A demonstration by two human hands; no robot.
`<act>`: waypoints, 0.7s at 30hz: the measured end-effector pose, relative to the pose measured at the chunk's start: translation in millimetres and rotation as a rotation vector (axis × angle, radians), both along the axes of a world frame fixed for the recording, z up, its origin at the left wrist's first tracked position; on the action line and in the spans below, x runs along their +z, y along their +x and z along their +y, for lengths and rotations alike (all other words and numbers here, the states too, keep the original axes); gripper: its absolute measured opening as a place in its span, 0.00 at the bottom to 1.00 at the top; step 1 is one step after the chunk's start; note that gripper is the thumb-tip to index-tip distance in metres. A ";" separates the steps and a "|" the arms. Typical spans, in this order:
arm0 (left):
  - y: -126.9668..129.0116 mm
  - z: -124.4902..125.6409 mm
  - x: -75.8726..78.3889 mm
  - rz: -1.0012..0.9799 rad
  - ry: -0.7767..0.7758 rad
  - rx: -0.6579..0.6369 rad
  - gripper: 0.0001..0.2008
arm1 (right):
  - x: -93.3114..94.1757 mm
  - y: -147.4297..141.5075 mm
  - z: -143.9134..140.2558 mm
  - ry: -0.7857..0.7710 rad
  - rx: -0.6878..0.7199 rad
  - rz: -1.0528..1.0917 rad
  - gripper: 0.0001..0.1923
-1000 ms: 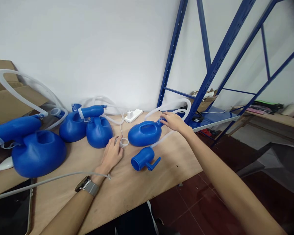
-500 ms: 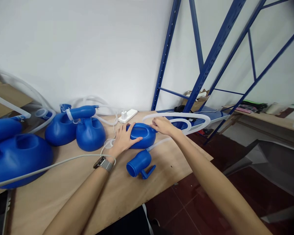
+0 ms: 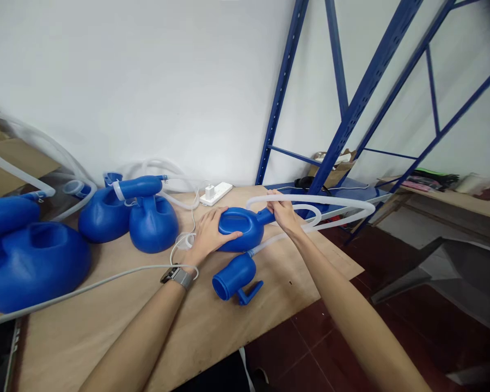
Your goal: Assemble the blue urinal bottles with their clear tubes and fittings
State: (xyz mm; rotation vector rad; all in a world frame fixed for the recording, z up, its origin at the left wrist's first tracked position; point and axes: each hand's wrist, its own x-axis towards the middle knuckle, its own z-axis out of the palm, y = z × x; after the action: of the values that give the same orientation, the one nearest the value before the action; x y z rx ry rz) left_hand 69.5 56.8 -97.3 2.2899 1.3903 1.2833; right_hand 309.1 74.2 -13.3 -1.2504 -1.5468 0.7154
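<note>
A blue plastic bottle (image 3: 251, 239) with an oval opening in its top lies on its side on the wooden table. My left hand (image 3: 209, 231) is wrapped round its left end, the thumb along the near side. From the bottle's right end a narrow blue neck piece (image 3: 265, 216) sticks out, and my right hand (image 3: 281, 211) pinches its far end. Whether it is joined to the bottle I cannot tell. A blue cup-like funnel (image 3: 234, 276) with a flip lid lies in front, open mouth to the left, attached to a white corrugated hose (image 3: 343, 202).
Several more blue bottles (image 3: 154, 223) with funnels and hoses stand on the left of the table (image 3: 147, 321). A white power strip (image 3: 215, 194) lies against the wall, and a pale cable (image 3: 106, 280) crosses past my left wrist. Blue metal shelving (image 3: 330, 149) rises at the right.
My right hand has shifted right, away from the bottle's end, and the narrow blue neck piece now shows between them. My left hand stays on the bottle. The view has shifted slightly.
</note>
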 end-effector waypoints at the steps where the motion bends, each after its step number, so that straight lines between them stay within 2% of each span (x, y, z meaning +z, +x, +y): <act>1: 0.0 0.1 -0.8 -0.007 0.007 -0.002 0.42 | -0.1 -1.7 0.8 0.000 0.000 0.059 0.34; 6: -0.7 0.7 -2.7 -0.010 0.033 -0.007 0.41 | 2.4 -6.9 0.8 -0.004 -0.054 0.289 0.34; 14: -1.7 1.4 -2.3 -0.003 0.013 -0.022 0.42 | 1.3 -10.7 4.1 0.039 -0.131 0.482 0.32; 19: -5.4 0.2 0.8 -0.013 -0.003 -0.054 0.41 | 28.8 32.1 13.2 0.208 -0.412 0.622 0.34; 20: -6.0 0.3 1.2 -0.009 -0.008 -0.060 0.41 | 34.3 42.5 13.2 0.256 -0.432 0.614 0.34; 21: -6.6 0.5 1.3 -0.004 -0.012 -0.063 0.41 | 38.3 51.4 12.5 0.275 -0.386 0.523 0.34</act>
State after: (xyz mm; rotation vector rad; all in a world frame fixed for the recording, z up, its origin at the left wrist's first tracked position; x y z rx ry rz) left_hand 62.9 57.3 -96.0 2.3027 1.3107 1.2565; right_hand 360.5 86.7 25.0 -1.0103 -0.9057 0.5019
